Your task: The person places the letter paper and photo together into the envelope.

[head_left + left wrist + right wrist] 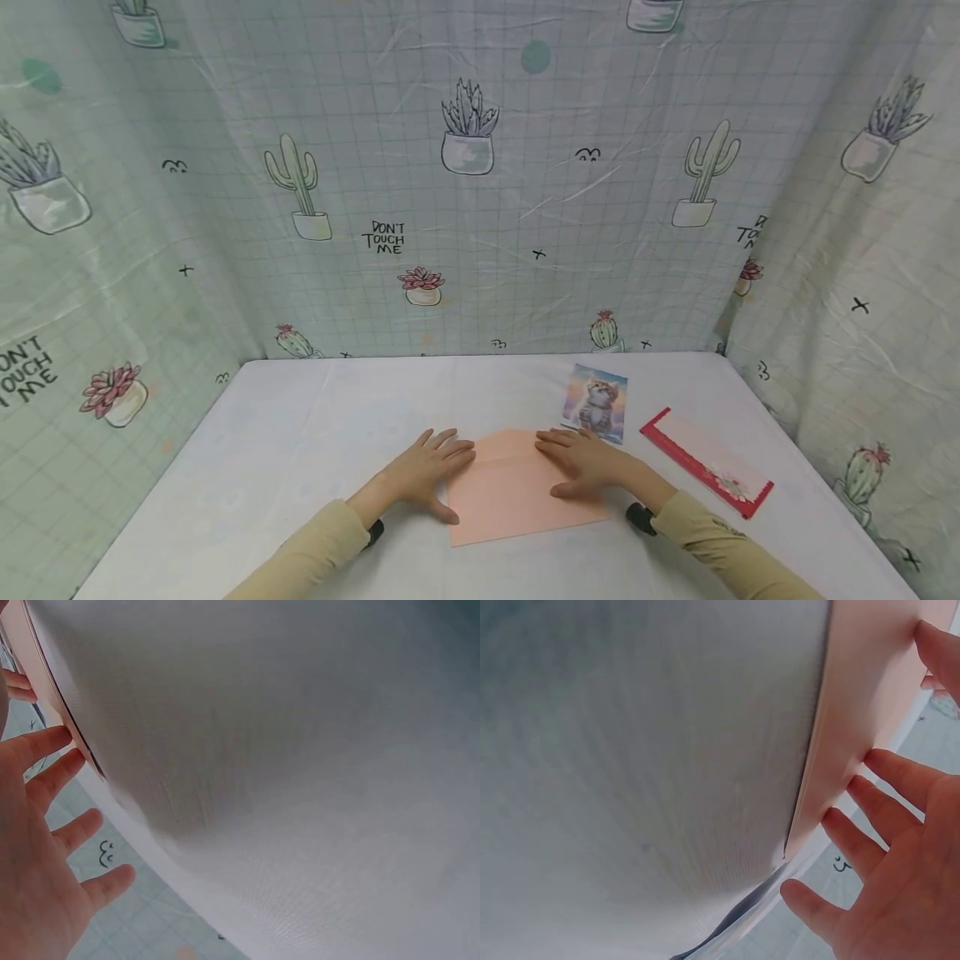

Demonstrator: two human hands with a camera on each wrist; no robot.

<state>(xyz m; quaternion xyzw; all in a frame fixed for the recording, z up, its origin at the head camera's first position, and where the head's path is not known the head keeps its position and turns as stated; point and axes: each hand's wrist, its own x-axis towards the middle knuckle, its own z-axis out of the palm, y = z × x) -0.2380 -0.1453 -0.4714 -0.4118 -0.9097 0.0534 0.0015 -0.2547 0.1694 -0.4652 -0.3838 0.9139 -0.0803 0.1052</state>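
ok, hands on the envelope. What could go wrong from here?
The envelope could slide or crease: the left hand and right hand touch it without gripping. The kitten picture might get nudged, as the right hand is right by its lower edge.

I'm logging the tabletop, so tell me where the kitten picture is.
In the head view, the kitten picture lies right of centre, just beyond the right hand and left of the red-edged strip.
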